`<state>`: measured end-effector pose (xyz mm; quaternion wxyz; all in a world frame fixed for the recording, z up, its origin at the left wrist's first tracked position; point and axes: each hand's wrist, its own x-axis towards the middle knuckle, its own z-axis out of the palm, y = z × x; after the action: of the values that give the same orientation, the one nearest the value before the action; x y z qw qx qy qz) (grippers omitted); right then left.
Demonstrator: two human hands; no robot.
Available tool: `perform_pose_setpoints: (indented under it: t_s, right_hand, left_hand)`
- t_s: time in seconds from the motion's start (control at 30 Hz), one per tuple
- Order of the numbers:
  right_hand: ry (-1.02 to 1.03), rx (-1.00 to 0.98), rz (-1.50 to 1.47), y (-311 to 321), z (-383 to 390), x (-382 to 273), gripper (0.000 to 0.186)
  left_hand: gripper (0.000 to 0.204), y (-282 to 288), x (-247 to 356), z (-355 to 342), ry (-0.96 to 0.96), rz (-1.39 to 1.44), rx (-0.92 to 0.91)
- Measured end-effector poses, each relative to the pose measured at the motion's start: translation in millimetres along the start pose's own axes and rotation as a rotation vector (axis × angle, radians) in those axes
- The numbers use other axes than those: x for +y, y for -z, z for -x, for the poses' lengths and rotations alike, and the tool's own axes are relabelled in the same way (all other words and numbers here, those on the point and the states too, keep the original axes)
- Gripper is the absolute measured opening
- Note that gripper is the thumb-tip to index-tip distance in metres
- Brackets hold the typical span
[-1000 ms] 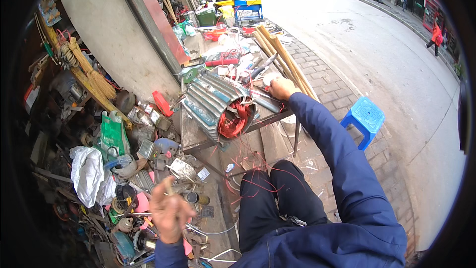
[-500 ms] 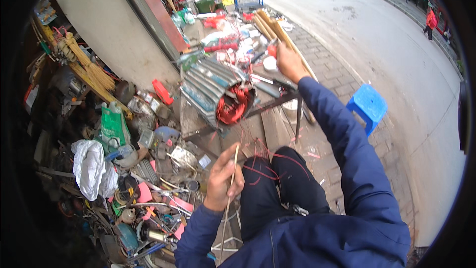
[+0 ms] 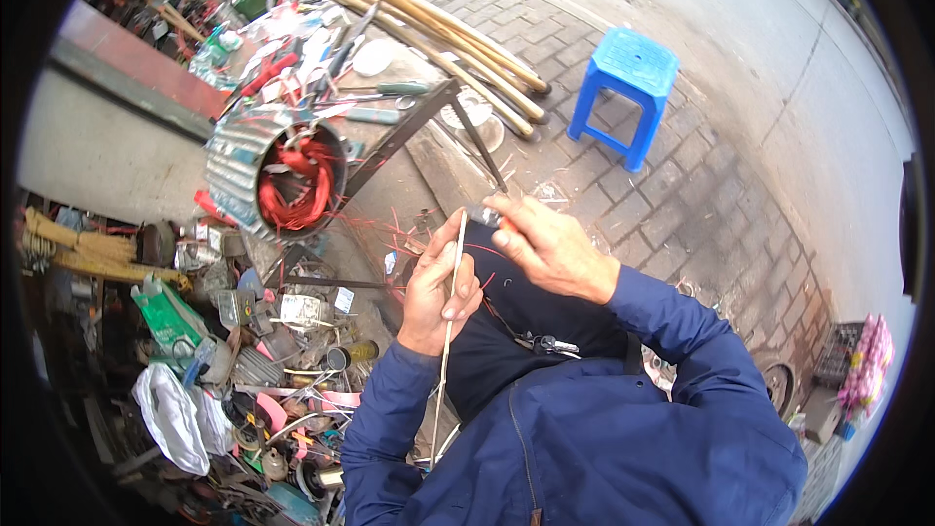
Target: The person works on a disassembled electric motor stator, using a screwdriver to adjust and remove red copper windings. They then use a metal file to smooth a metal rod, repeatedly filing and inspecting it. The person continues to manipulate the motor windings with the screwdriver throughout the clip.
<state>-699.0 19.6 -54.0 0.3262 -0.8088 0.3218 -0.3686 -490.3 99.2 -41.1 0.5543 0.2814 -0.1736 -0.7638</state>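
Observation:
My left hand [image 3: 438,290] is closed around a thin, pale, flexible-looking strip [image 3: 444,360], which runs down past my forearm. Close beside its upper end, my right hand [image 3: 555,248] grips a small tool [image 3: 483,215] with a greyish end and a bit of orange; the fingers hide most of it, so its exact kind is unclear. Beyond my hands, a finned motor housing [image 3: 232,175] lies on its side on the bench, its open end showing bundled red wire windings [image 3: 304,185]. Loose red wires trail from it toward my lap.
A bench with a metal-edged frame [image 3: 399,141] holds hand tools, a white round lid [image 3: 373,56] and clutter. Long wooden poles [image 3: 458,39] lie beyond it. On the brick paving stands a blue plastic stool [image 3: 633,68]. Scrap, a white sack [image 3: 175,414] and a green bag [image 3: 168,317] fill the left.
My right hand has come back from the far side of the bench to the strip's upper end, now with the small tool. The view has swung rightward; the left hand still holds the strip.

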Motion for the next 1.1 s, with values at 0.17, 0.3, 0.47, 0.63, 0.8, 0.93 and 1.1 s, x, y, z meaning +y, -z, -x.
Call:
perform_pose_setpoints:
  t_s: [0.17,0.3,0.47,0.63,0.8,0.93,1.1]
  right_hand:
    - [-0.079,-0.042,0.079,-3,18,10,0.038]
    - [-0.023,-0.022,0.083,-9,24,21,0.033]
    - [0.030,0.039,0.113,-15,24,24,0.032]
    - [0.020,0.055,0.113,-16,20,25,0.031]
    - [0.036,0.050,0.117,-19,21,34,0.030]
    - [0.026,0.034,0.142,-23,23,39,0.034]
    - [0.032,-0.011,0.131,-22,21,46,0.035]
  left_hand:
    - [0.045,-8,-20,-17,0.013,-0.105,0.034]
    - [0.045,-13,-25,-17,0.017,-0.141,0.075]
    - [0.045,-17,-26,-11,0.038,-0.096,0.125]
    - [0.045,-20,-23,-8,0.049,-0.095,0.104]
    - [0.045,-18,-22,-5,0.076,-0.058,0.146]
    - [0.045,-12,-23,-2,0.082,-0.027,0.140]
    - [0.043,-1,-25,1,0.098,0.029,0.116]
